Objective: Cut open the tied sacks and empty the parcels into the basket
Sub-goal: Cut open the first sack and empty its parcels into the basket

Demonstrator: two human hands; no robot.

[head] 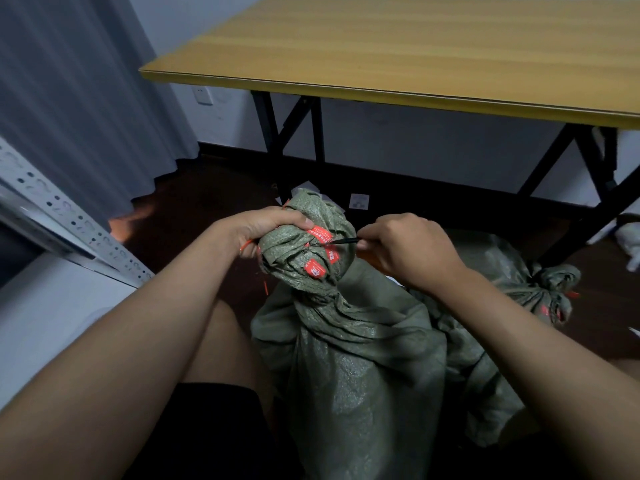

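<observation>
Gripping the bunched neck of the green sack [346, 358] with the left hand [266, 226], fingers curled round it, sack upright on the floor between the knees. Right hand [408, 251] pinching a thin dark tool [343, 241], tip at the red tie [320, 237]. Second tied sack [502, 323] just beside, right.

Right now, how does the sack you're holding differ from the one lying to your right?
The near sack stands upright, neck gripped by the left hand, the right hand working a dark tool at its red tie. The far sack lies slumped, untouched. Both are green woven, tied with red.
</observation>
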